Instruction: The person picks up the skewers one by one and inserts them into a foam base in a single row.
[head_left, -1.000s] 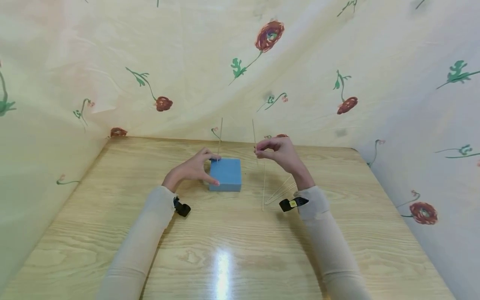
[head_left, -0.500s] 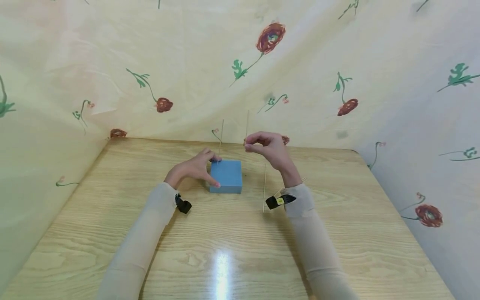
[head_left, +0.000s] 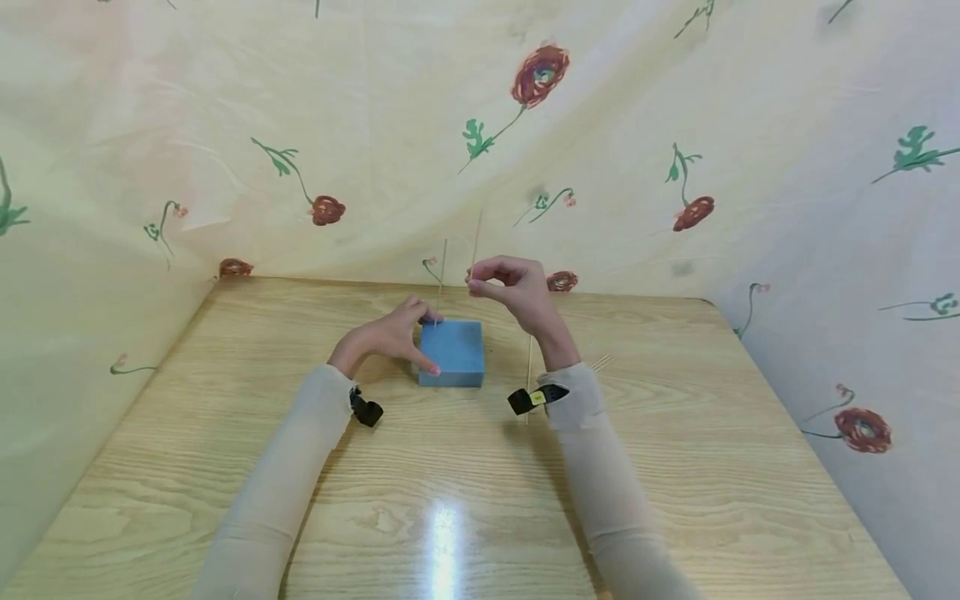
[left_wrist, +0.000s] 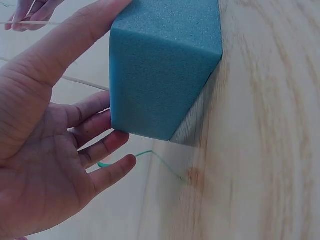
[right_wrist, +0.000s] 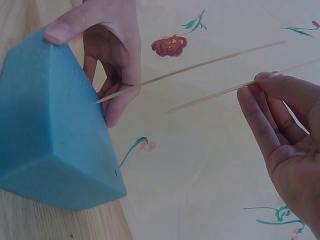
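Observation:
A blue foam block (head_left: 459, 352) sits on the wooden table. My left hand (head_left: 384, 335) grips its left side, with the thumb at the near edge and fingers at the far edge. One thin wooden skewer (right_wrist: 200, 65) stands upright in the block's top, close to the left fingers. My right hand (head_left: 513, 290) pinches a second skewer (right_wrist: 215, 96) between thumb and fingertips, above and behind the block. In the right wrist view this skewer's pointed lower end hangs free of the block, and a small dark mark (right_wrist: 116, 173) shows near the block's corner.
Another skewer (head_left: 529, 358) lies on the table right of the block, partly hidden by the right wrist. Ends of more skewers (head_left: 602, 362) show beyond the right forearm. A flower-printed cloth (head_left: 405, 125) hangs behind and along both sides of the table.
My right hand has moved left and slightly up with its skewer, from right of the block to behind its far right corner. The left hand and block have stayed in place.

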